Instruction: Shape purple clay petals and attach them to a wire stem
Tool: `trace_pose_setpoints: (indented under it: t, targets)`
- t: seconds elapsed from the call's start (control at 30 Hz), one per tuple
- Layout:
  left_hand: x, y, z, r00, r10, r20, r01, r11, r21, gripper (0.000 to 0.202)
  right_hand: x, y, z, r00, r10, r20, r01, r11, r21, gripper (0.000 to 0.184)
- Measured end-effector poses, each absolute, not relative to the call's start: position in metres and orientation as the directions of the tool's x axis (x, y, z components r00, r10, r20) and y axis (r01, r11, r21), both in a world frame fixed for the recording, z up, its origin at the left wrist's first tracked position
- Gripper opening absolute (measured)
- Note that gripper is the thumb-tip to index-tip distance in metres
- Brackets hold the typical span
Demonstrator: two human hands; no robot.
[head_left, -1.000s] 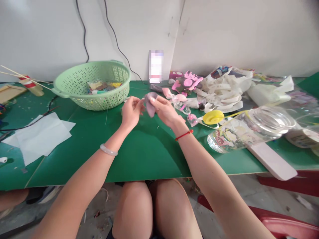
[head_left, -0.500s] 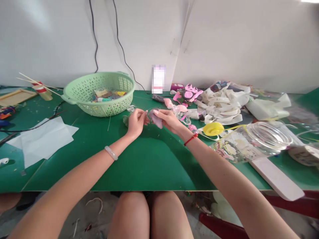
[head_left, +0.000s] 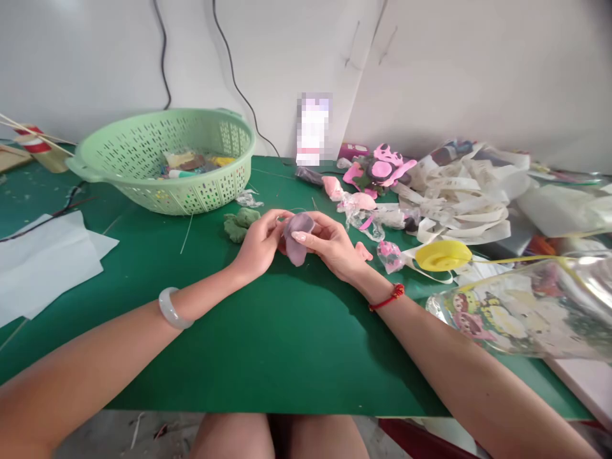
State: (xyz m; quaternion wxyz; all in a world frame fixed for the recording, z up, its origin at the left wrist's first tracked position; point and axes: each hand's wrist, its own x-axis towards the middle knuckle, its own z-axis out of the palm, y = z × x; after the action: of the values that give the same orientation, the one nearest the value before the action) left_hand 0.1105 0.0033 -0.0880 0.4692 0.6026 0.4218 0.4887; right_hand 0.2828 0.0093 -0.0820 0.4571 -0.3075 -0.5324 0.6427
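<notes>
Between my two hands, above the green table, is a mauve clay flower piece [head_left: 297,245] with thin, curved petals. My right hand [head_left: 329,245] grips it from the right, its thumb lying across the front. My left hand [head_left: 262,245] is closed at its left edge, fingertips pressed against it and partly hidden behind. A thin wire seems to stick out above the piece. Just left of my left hand lies a lump of green clay [head_left: 239,224]. Close to my right hand is a small pink clay lump [head_left: 363,251].
A green plastic basket [head_left: 205,199] with odds and ends stands at the back left, white paper sheets [head_left: 62,255] before it. A phone [head_left: 313,131] leans on the wall. On the right are wrapped pink clay [head_left: 356,201], white strips [head_left: 471,185], a yellow tape measure [head_left: 444,255] and a clear bag [head_left: 497,312].
My left hand has come in against the mauve piece, and my right fingers have shifted around it. The view has moved closer to the table.
</notes>
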Motion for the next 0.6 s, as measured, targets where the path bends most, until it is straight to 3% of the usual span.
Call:
trace_pose_setpoints:
  t: [0.17,0.33,0.47,0.6]
  targets:
    - [0.108,0.004,-0.086,0.141,0.976,0.168,0.064,-0.179,0.982,0.028,0.288,0.010,-0.079,-0.224,0.962,0.156,-0.208,0.109,-0.972,0.036]
    - [0.107,0.005,-0.086,0.135,0.978,0.158,0.064,-0.168,0.984,0.029,0.289,0.010,-0.081,-0.281,0.957,0.075,-0.171,0.027,-0.985,0.037]
    - [0.107,0.007,-0.082,0.095,0.994,0.048,-0.093,-0.039,0.995,0.035,0.289,0.010,-0.083,-0.214,0.975,0.054,-0.207,0.009,-0.978,0.039]
    - [0.107,0.008,-0.077,0.047,0.998,-0.036,-0.211,0.046,0.976,0.019,0.289,0.012,-0.085,-0.118,0.987,0.107,-0.232,0.077,-0.970,0.038]
